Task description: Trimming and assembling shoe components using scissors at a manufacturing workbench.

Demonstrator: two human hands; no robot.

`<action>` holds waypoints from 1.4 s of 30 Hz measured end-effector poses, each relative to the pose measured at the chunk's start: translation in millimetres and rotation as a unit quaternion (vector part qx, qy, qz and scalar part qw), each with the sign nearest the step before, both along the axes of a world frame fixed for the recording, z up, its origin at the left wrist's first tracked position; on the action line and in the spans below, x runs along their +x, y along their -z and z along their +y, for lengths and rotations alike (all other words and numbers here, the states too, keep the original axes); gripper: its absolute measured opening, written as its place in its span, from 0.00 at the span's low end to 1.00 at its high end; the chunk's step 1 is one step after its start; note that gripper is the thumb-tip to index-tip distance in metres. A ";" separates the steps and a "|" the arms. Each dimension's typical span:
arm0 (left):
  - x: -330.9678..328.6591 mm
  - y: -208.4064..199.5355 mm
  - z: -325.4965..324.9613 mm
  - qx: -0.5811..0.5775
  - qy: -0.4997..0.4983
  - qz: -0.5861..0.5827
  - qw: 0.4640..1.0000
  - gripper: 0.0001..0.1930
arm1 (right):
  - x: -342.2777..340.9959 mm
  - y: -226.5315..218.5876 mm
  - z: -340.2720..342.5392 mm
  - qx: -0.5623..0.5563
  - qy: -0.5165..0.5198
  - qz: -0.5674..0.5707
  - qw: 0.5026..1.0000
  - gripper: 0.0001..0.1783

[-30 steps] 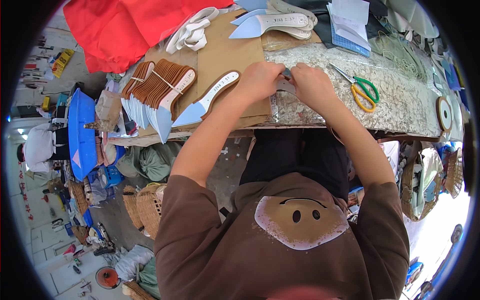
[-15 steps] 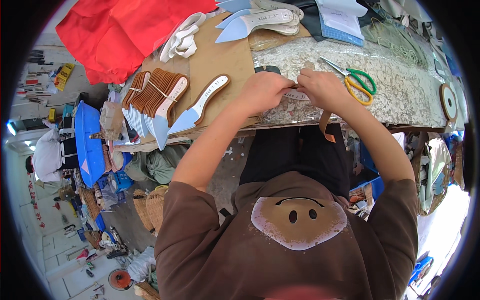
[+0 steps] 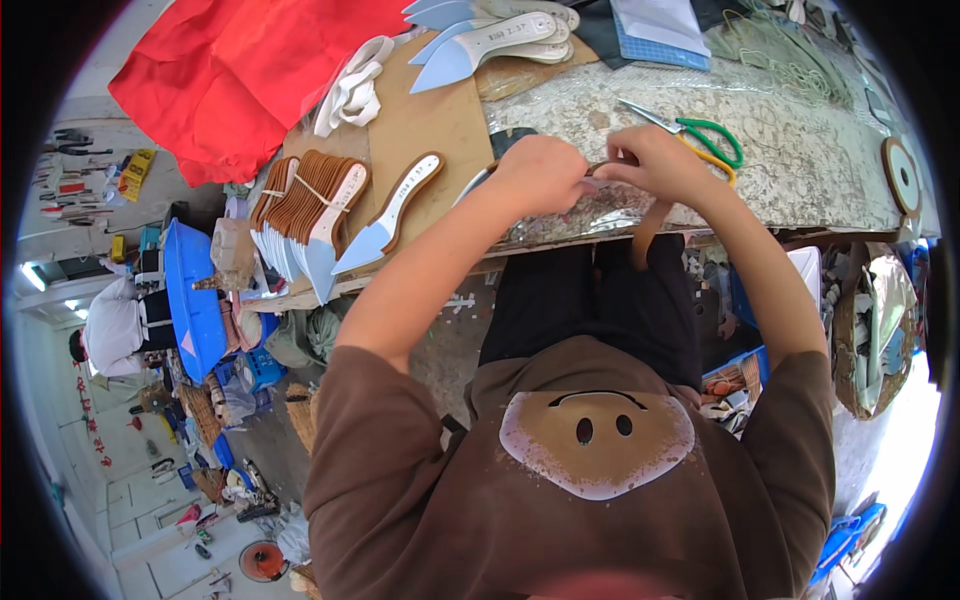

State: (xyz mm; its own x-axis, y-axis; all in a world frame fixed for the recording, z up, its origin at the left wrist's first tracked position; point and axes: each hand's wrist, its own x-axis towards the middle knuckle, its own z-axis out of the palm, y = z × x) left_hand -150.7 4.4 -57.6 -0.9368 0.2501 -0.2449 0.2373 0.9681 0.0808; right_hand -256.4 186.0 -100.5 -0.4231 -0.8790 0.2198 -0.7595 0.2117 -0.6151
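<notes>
My left hand (image 3: 545, 177) is closed around a shoe insole (image 3: 474, 184), which it mostly covers; only a pale blue end and a brown edge show to its left. Close by on the right, my right hand (image 3: 657, 163) pinches a narrow brown strip (image 3: 648, 235) at the insole's other end. The strip's loose tail hangs over the front edge of the table. To the left lies a single insole (image 3: 398, 207), white and light blue with a brown rim. Beside it stands a tied bundle of similar insoles (image 3: 325, 195).
Scissors (image 3: 716, 143) with green and yellow handles lie just beyond my right hand. A pile of white-and-blue insoles (image 3: 490, 45), a white strap (image 3: 355, 85) and red cloth (image 3: 230, 80) are farther back. A tape roll (image 3: 902, 177) sits at the right end.
The insole has turned, its blue end now showing left of my left hand. My right hand has shifted slightly right and up, and the strip's tail has swung left.
</notes>
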 end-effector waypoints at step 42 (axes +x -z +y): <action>146.5 -24.9 15.1 0.759 -0.426 0.255 0.422 0.10 | 167.2 -44.1 -61.6 -0.215 0.021 -0.105 0.971 0.08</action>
State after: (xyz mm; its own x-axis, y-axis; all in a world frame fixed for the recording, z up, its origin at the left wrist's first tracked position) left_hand -4.2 19.5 -32.7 -0.6790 -0.7240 -0.1215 0.2164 -0.3555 0.9093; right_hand -89.3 124.4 -56.4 -0.5313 -0.7058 0.4686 -0.6045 -0.0717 -0.7934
